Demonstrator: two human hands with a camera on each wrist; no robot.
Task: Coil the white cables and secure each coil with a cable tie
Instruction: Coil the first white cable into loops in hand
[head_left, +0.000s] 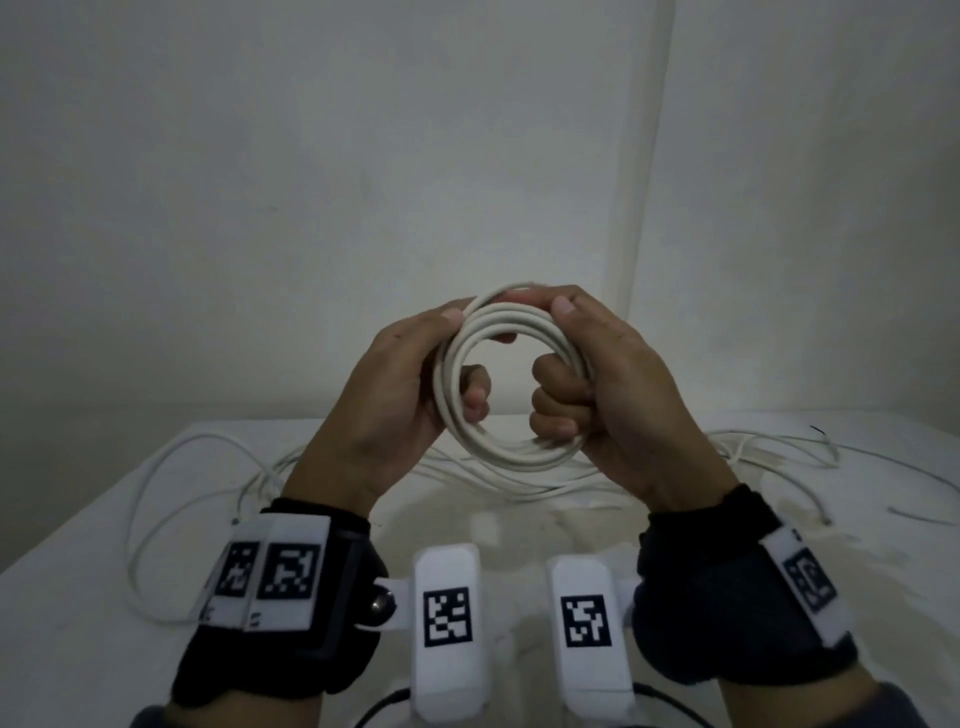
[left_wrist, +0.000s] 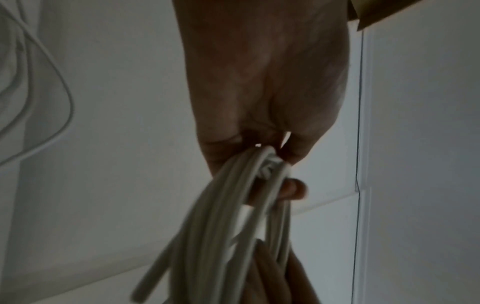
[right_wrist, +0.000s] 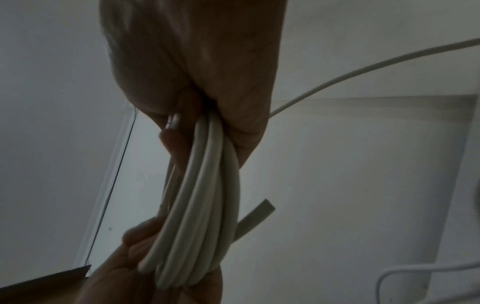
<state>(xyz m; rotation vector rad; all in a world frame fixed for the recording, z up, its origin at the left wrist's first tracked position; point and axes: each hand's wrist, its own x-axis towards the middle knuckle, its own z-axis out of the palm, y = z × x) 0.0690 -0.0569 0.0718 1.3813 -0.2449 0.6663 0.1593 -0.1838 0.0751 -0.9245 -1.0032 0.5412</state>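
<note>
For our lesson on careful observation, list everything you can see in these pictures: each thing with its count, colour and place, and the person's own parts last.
cable coil: one, white, round, held up in the air between both hands, above the table.
loose cables: several, exact count unclear, white, lying uncoiled across the table behind and beside the hands.
table: one, white, below the hands.
walls: white, meeting in a corner behind the table.
marker blocks: two between the wrists, white with black square codes; more on the wristbands.
wristbands: two, black, one on each wrist.
left hand: one, fingers curled round the coil's left side.
right hand: one, fingers curled round the coil's right side.
</note>
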